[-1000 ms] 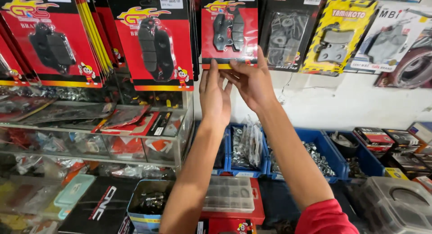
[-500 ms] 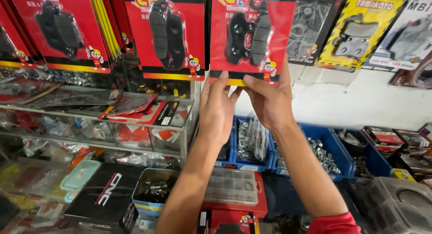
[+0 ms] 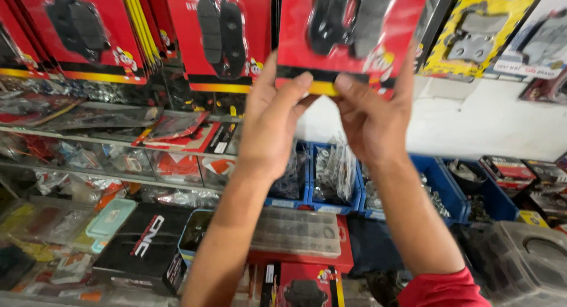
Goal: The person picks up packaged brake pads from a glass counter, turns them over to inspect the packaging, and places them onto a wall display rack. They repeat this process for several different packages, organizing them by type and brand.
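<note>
Both my hands are raised to a red blister pack of black brake pads (image 3: pixel 354 29) that hangs at the top of the wall. My left hand (image 3: pixel 273 121) grips its lower edge with thumb in front. My right hand (image 3: pixel 373 115) holds the same lower edge from the right, fingers behind the card. The pack's top is cut off by the frame. My right arm wears a red sleeve (image 3: pixel 443 289).
More red brake pad packs (image 3: pixel 221 38) hang to the left, a yellow pack (image 3: pixel 472 35) to the right. Glass shelves (image 3: pixel 106 136) hold flat packs. Blue bins (image 3: pixel 440 186) of bagged parts, a clear compartment box (image 3: pixel 295 230) and a black box (image 3: pixel 139 245) sit below.
The view has drawn closer and the red pack now fills the top of the frame. Both hands stay on its lower edge, higher and larger in view.
</note>
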